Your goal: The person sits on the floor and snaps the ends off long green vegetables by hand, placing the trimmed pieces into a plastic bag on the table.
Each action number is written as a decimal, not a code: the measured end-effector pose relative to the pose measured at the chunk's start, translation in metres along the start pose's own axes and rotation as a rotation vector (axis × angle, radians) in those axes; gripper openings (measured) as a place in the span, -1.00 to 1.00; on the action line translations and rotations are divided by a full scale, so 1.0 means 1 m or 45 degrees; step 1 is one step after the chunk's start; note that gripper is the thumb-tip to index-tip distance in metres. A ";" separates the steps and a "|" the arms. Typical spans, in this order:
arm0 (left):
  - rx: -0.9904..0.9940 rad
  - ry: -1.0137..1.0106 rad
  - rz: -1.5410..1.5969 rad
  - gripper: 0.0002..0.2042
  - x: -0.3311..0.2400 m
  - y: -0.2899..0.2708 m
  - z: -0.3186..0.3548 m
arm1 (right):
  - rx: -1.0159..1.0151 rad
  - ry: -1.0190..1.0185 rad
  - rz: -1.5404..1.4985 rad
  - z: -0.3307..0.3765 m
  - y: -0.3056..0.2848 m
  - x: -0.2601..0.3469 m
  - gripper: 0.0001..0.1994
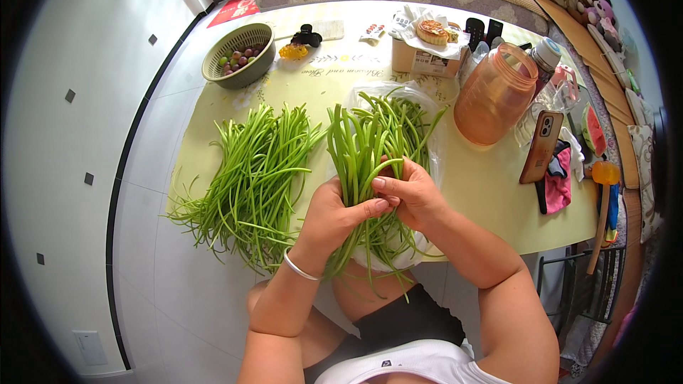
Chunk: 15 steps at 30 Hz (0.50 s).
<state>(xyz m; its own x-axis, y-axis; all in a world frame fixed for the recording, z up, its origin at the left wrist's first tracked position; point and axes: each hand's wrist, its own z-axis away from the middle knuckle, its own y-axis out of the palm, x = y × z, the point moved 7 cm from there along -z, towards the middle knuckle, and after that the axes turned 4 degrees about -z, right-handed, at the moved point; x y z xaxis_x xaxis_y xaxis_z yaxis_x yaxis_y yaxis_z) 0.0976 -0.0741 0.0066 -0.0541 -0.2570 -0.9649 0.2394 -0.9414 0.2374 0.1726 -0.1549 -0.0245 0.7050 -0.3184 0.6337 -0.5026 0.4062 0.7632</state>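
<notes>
**Halfway through the green stems, looks like**

Both hands are busy: left hand point(340, 208) and right hand point(410, 192) each have their grip clamped on one bunch of green stems point(363, 144), held over the clear plastic bag point(398, 103). Left of that bag on the counter point(491, 192) sits a sorted pile point(252, 174); more stems wait in the bag, so I'd say roughly half remains.

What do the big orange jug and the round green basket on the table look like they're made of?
The orange jug looks like translucent plastic: light glows through its tinted wall. The green basket, holding small round fruit, also seems plastic, with a matte moulded lattice of slits, though a woven material cannot be ruled out.
</notes>
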 end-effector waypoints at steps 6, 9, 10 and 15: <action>-0.030 -0.019 0.176 -0.71 -0.005 -0.009 0.004 | -0.124 0.037 0.031 -0.001 -0.008 0.004 -0.87; -0.075 0.025 0.120 -0.72 -0.003 -0.019 0.003 | -0.168 0.056 0.010 -0.001 -0.011 0.002 -0.87; -0.067 0.011 0.113 -0.72 -0.003 -0.019 0.004 | -0.168 0.078 0.008 -0.001 -0.012 0.002 -0.87; -0.037 -0.022 0.059 -0.71 -0.003 -0.011 0.005 | -0.099 0.088 0.119 0.000 -0.012 0.000 -0.87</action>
<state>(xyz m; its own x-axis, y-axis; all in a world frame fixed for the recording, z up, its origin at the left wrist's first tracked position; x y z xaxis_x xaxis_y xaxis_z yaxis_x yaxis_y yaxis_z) 0.0905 -0.0638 0.0077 -0.0593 -0.3042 -0.9508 0.2698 -0.9219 0.2781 0.1786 -0.1592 -0.0333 0.6909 -0.2173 0.6895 -0.5295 0.4973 0.6873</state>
